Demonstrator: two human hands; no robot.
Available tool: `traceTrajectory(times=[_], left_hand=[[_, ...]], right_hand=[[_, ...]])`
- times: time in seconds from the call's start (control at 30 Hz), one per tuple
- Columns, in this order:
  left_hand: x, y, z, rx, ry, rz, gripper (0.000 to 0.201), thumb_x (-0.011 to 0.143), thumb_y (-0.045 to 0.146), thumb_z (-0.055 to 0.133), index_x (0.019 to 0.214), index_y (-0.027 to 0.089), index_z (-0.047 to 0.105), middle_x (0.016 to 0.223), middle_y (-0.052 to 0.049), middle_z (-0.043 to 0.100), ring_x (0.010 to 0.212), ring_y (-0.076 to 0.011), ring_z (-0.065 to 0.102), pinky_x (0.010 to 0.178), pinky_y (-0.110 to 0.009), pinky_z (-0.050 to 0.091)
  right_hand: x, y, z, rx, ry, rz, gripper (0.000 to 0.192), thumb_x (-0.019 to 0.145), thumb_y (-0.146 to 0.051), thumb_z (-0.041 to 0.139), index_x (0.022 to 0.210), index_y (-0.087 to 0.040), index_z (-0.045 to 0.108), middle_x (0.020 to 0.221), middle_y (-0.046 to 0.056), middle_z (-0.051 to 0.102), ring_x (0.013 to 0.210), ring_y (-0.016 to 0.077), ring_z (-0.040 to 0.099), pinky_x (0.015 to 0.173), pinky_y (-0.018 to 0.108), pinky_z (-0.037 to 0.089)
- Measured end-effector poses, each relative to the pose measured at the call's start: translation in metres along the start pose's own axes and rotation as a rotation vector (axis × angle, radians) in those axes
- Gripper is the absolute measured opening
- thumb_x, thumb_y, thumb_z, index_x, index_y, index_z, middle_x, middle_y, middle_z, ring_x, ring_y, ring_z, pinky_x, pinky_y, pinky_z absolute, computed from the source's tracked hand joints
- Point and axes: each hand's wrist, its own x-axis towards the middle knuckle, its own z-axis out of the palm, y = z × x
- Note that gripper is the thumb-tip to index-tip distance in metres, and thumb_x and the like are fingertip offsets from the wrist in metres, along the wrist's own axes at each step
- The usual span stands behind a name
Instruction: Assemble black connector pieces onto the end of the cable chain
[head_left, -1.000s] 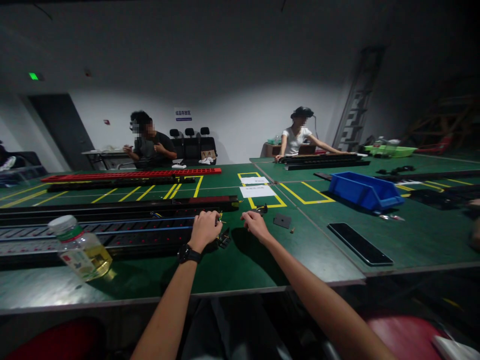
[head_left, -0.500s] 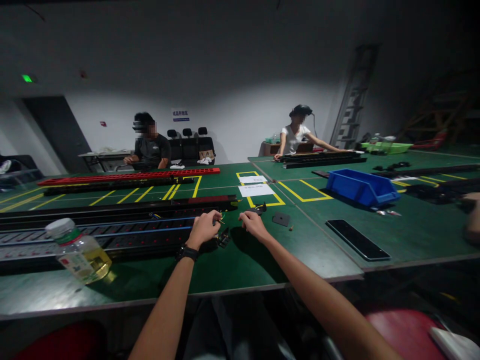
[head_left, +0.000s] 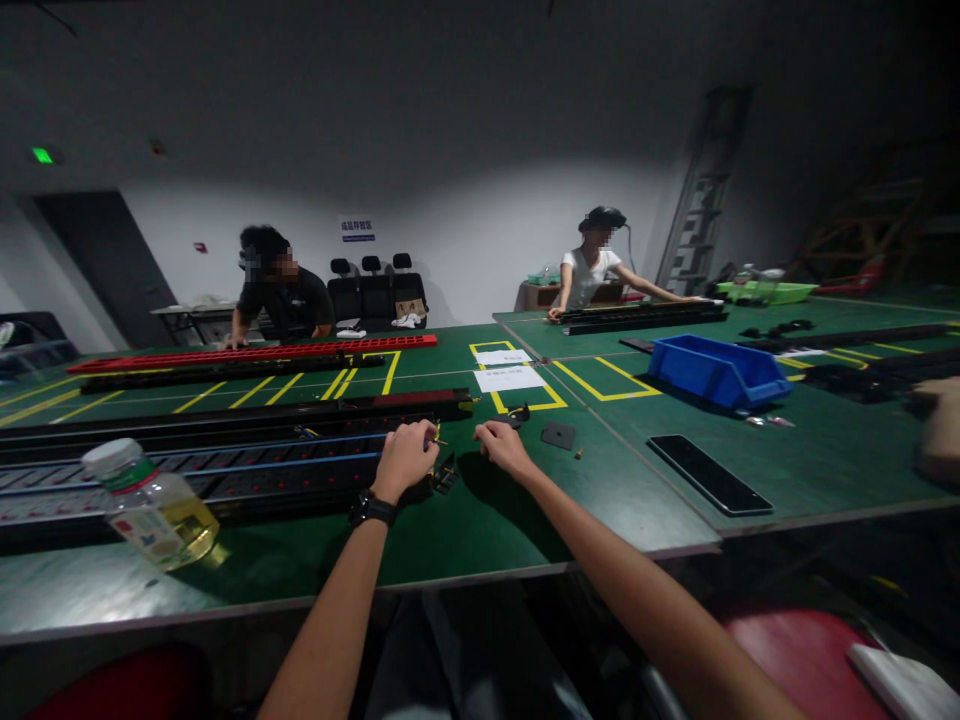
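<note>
My left hand (head_left: 405,458), with a dark watch on its wrist, is closed at the right end of a long black rail (head_left: 225,462) that has blue wires running along it. Thin yellow-tipped wires (head_left: 436,436) stick out from between its fingers. My right hand (head_left: 501,447) is just to the right, knuckles up and fingers curled together; I cannot make out anything inside it. A small black clip (head_left: 448,472) lies between and below the hands. Beyond the right hand are a small black part (head_left: 517,413), a black square plate (head_left: 559,435) and a tiny screw (head_left: 577,454).
A bottle of yellow liquid (head_left: 150,505) leans at the near left. A black phone (head_left: 709,473), a blue bin (head_left: 716,370) and white papers (head_left: 510,378) lie to the right and ahead. A red rail (head_left: 247,352) and two seated people are across the table. Someone's hand (head_left: 941,430) enters at the right edge.
My hands have stayed together at the rail's end, shifting slightly left in view. The person at the back left has leaned over the red rail.
</note>
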Motion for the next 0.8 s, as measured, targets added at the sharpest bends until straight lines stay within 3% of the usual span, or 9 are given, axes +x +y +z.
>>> traceTrajectory(times=[0.27, 0.53, 0.63, 0.8], left_hand=[[0.0, 0.002, -0.003, -0.036, -0.033, -0.006, 0.024, 0.092, 0.027, 0.053, 0.11, 0.027, 0.069, 0.114, -0.004, 0.078, 0.112, -0.0246, 0.068, 0.099, -0.039, 0.046], [0.0, 0.0, -0.001, -0.032, -0.009, 0.01, 0.025, 0.09, 0.026, 0.053, 0.109, 0.026, 0.07, 0.112, -0.003, 0.079, 0.11, -0.0248, 0.069, 0.095, -0.037, 0.048], [0.0, 0.001, -0.001, -0.031, -0.014, 0.005, 0.025, 0.091, 0.027, 0.053, 0.109, 0.026, 0.07, 0.112, -0.004, 0.079, 0.11, -0.0249, 0.069, 0.096, -0.037, 0.048], [0.001, 0.0, 0.0, -0.027, -0.009, 0.01, 0.025, 0.091, 0.027, 0.053, 0.107, 0.026, 0.071, 0.111, -0.004, 0.078, 0.108, -0.0251, 0.069, 0.096, -0.037, 0.047]], right_hand=[[-0.002, -0.002, -0.001, -0.065, 0.012, -0.036, 0.03, 0.098, -0.034, 0.047, 0.082, -0.019, 0.068, 0.066, 0.0, 0.066, 0.062, 0.0155, 0.061, 0.061, 0.023, 0.042], [-0.015, -0.008, -0.004, -0.531, 0.113, -0.24, 0.026, 0.098, -0.03, 0.054, 0.119, -0.021, 0.065, 0.112, 0.009, 0.067, 0.104, 0.0227, 0.061, 0.089, 0.03, 0.045], [-0.018, -0.009, -0.005, -0.674, 0.094, -0.27, 0.034, 0.095, -0.026, 0.056, 0.129, -0.02, 0.063, 0.125, 0.012, 0.063, 0.117, 0.0263, 0.056, 0.097, 0.034, 0.043], [-0.02, -0.01, -0.006, -0.821, -0.009, -0.255, 0.042, 0.098, -0.03, 0.056, 0.139, -0.022, 0.057, 0.133, 0.013, 0.061, 0.122, 0.0291, 0.052, 0.097, 0.038, 0.043]])
